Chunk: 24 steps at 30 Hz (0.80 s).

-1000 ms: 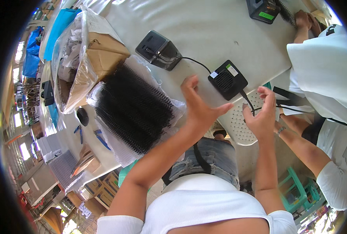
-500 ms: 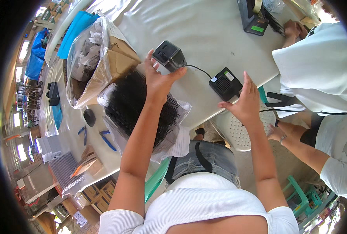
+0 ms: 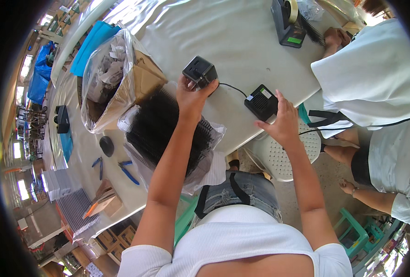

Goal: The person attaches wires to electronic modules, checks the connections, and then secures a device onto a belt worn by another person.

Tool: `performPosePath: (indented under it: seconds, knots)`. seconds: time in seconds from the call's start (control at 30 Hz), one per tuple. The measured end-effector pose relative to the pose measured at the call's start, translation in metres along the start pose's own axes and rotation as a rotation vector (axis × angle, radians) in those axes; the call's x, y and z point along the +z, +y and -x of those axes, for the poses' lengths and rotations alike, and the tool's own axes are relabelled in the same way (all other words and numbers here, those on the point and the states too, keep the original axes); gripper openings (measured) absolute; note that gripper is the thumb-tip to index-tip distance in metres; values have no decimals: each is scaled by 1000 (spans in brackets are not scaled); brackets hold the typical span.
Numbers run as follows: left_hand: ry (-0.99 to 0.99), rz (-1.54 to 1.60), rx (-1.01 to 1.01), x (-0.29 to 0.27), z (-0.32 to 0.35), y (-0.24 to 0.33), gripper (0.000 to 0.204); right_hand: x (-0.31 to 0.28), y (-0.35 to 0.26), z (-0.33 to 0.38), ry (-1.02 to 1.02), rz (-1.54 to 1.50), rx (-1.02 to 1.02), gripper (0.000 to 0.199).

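Black box-shaped device [image 3: 199, 71] is gripped by the left hand [image 3: 191, 94] on the white table [image 3: 242, 37]; just right of it, the flat black unit [image 3: 261, 101] is touched by the spread right hand [image 3: 283, 124].

The left hand [image 3: 192, 96] covers the near side of the small black box [image 3: 199, 71], so its grip there cannot be made out, and the left forearm hides the middle of the black comb pile [image 3: 156, 124] in its clear bag. At three o'clock the right hand [image 3: 283, 123] hides the near corner of the flat black box [image 3: 260, 101], and the black cord [image 3: 232, 87] between the two boxes slips out of sight behind it. At one o'clock the tape dispenser [image 3: 285, 23] is cut off by the picture's upper edge, and the things inside the crumpled bag [image 3: 105, 69] at eleven o'clock are too blurred to tell.
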<state>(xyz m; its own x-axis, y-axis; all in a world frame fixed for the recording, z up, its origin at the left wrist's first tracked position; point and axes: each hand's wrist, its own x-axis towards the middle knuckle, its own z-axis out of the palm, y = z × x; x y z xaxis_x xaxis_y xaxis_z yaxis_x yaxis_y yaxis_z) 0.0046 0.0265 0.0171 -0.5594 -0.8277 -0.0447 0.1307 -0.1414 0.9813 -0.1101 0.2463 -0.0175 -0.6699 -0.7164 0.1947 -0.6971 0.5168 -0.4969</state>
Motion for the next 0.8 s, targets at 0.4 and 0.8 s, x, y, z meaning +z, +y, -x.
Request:
performPosePath:
  seconds: [0.4, 0.8]
  knots:
    - [95, 74, -123, 6, 12, 9, 48, -6, -1, 8, 188, -86, 16, 88]
    - [12, 405, -421, 35, 39, 11, 37, -73, -38, 24, 319, -202, 158, 87]
